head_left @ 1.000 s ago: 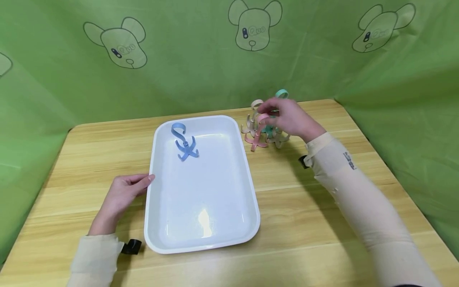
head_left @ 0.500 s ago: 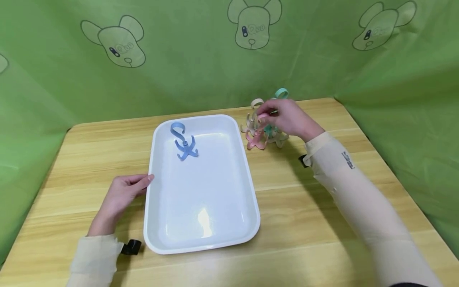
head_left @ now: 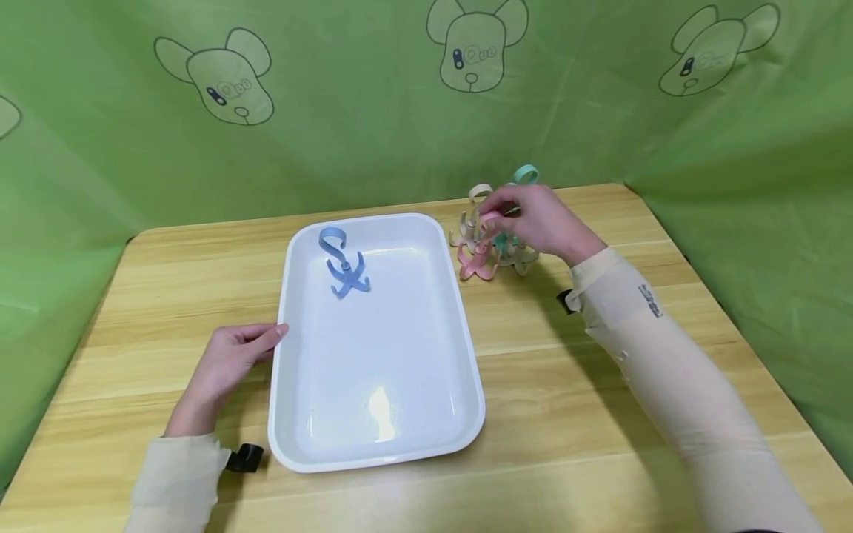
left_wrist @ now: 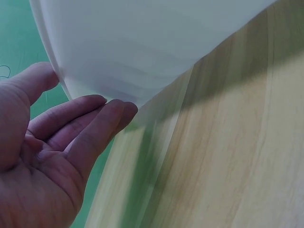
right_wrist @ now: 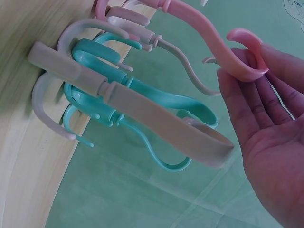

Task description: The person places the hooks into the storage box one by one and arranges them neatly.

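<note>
— Pink hook [head_left: 481, 248] is standing right of frame centre, at the near left edge of a cluster of hooks; the right hand [head_left: 540, 220] is pinching its curled top between thumb and fingers [right_wrist: 247, 90].

— What is it all sitting on?

— Table [head_left: 600, 385] of pale wood, with long grain lines running left to right, is filling the lower half of the frame. Green cloth [head_left: 346, 111], printed with outlined bear heads, is hanging behind and wrapping round both sides.

— And the left hand?

— Left hand [head_left: 223, 363] is lying at lower left, fingers nearly straight and relaxed, with fingertips [left_wrist: 118, 107] touching the outer wall of the tray [head_left: 286, 311]. It is gripping nothing.

— What is the tray looking like?

— White, glossy, rectangular with rounded corners and a raised rim, it is catching a bright glare near its lower middle. Blue hook [head_left: 342, 264] is lying in its upper left part, with an S-shaped top and splayed prongs.

— And the cluster?

— Smooth matte plastic, all of it. Beige hooks [right_wrist: 142, 107] and teal hook [right_wrist: 118, 95] are crowding together just behind the pink one, their flat curved bands rising from clawed bases. Teal loop [head_left: 525, 175] is poking up above the hand. Both arms are wearing cream sleeves [head_left: 666, 370], and a black strap [head_left: 243, 457] is showing at the left wrist.
</note>
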`<action>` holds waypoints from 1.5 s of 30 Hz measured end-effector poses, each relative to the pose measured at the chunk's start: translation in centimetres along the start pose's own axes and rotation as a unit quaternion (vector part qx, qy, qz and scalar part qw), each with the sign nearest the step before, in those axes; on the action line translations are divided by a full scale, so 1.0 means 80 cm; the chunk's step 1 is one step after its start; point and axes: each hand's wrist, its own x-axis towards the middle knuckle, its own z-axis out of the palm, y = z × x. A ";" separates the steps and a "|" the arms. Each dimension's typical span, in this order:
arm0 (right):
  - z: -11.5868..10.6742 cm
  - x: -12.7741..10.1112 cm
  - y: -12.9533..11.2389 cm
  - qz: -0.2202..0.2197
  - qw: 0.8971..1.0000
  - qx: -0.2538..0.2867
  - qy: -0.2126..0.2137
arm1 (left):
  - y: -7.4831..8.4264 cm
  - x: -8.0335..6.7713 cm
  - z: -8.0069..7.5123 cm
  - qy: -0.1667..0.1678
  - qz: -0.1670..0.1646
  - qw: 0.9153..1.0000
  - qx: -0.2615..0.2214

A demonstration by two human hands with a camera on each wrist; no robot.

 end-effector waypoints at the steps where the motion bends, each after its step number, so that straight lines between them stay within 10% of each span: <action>1: 0.000 0.000 0.000 0.001 1.000 0.002 0.001 | 0.000 0.000 0.000 0.000 -0.001 1.000 0.001; 45: -0.026 0.003 -0.055 -0.068 0.997 0.013 0.045 | 0.001 -0.001 -0.002 -0.008 -0.003 1.000 0.005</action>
